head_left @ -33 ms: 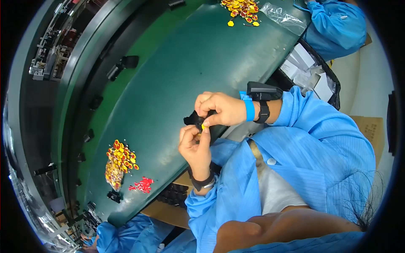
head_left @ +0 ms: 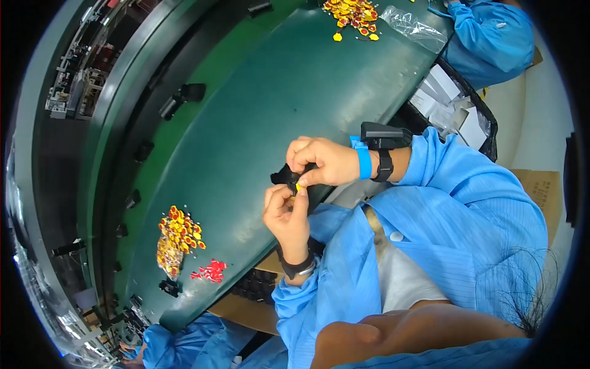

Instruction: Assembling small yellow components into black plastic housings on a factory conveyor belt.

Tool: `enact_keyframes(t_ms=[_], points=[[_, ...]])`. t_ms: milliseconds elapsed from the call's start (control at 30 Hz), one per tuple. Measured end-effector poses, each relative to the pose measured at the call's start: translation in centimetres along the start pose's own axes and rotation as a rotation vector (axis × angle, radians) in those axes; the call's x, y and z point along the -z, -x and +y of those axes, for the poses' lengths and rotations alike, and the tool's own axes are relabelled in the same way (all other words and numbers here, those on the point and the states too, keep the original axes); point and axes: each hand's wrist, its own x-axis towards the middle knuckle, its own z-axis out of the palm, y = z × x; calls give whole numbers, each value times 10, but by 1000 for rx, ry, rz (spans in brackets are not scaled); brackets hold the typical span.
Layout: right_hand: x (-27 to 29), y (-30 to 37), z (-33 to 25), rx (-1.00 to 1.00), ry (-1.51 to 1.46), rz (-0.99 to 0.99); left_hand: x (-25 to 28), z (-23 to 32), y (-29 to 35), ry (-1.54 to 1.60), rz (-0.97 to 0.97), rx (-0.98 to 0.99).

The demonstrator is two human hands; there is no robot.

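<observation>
In front of my body, over the near edge of the green table, both hands meet around a small black plastic part (head_left: 281,176). My right hand (head_left: 324,161) is closed on it from the right, fingers curled over its top. From below, my left hand (head_left: 287,212) pinches its lower side, with the thumb pointing up. Between the two thumbs shows a small yellow piece (head_left: 299,187), against the black part. Fingers hide most of the part, so its full shape cannot be made out.
Left on the table lie a pile of yellow-and-red pieces (head_left: 182,227), partly bagged, and red pieces (head_left: 210,270). Another such pile (head_left: 351,13) is at the far end, near a clear bag (head_left: 415,27). Black parts (head_left: 184,95) line the green belt. Co-workers in blue (head_left: 491,46) sit either side.
The whole view has shifted very slightly. Both hands keep their hold, and the yellow piece shows a little more between the thumbs.
</observation>
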Motion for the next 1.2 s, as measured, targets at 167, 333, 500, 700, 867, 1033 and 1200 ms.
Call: enact_keyframes(t_ms=[167, 333, 500, 700, 867, 1033, 1200], points=[[7, -1, 12, -60, -33, -29, 2, 5, -17, -39, -41, 53], [38, -4, 7, -174, -268, 176, 20, 39, -79, -509, -95, -182], [90, 29, 41, -250, -63, 491, 0, 38, -182, -726, -76, -451], [122, 55, 53, -324, -178, 613, -56, 17, -300, -762, -61, -425], [124, 55, 43, -203, 64, 551, -101, -20, -359, -1032, -53, -545], [140, 51, 40, -295, 11, 441, -113, -42, -363, -1030, -55, -429], [172, 49, 40, -240, 269, 325, -68, -14, -311, -875, -197, -401]])
